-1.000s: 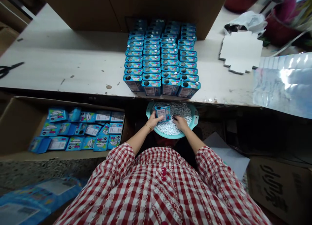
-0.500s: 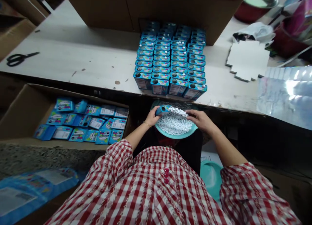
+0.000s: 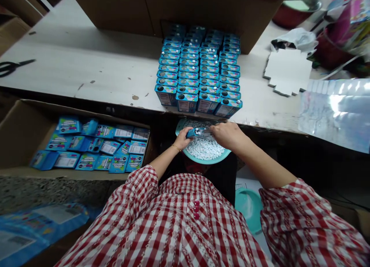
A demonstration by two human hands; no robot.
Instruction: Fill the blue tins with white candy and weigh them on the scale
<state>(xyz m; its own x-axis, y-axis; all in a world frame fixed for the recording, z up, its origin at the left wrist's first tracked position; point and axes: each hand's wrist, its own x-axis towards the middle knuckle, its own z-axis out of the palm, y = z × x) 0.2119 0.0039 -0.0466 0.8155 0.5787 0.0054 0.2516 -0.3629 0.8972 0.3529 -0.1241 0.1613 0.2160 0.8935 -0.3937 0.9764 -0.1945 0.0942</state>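
My left hand (image 3: pixel 182 139) is closed round a small blue box (image 3: pixel 194 132) held over a teal basin (image 3: pixel 206 161) of white pellets (image 3: pixel 208 146). White pellets show at the box's opening. Closed and turned down, my right hand (image 3: pixel 225 135) grips a small clear scoop (image 3: pixel 207 131), its end at the box's opening; the fingertips are partly hidden. Beyond the basin, rows of upright blue boxes (image 3: pixel 199 70) stand on the white table (image 3: pixel 115 74), a few pellets lying on their tops.
At the left, a cardboard box (image 3: pixel 17 132) holds many blue boxes. Black scissors (image 3: pixel 14 66) lie on the table. White cut card (image 3: pixel 287 71) and clear plastic sheets (image 3: pixel 335 108) are at the right. A second teal basin (image 3: pixel 248 209) sits low beside me.
My right hand has moved left and turned over toward the blue box. The heaped pellets between the hands are gone from the scoop. The view has shifted slightly right.
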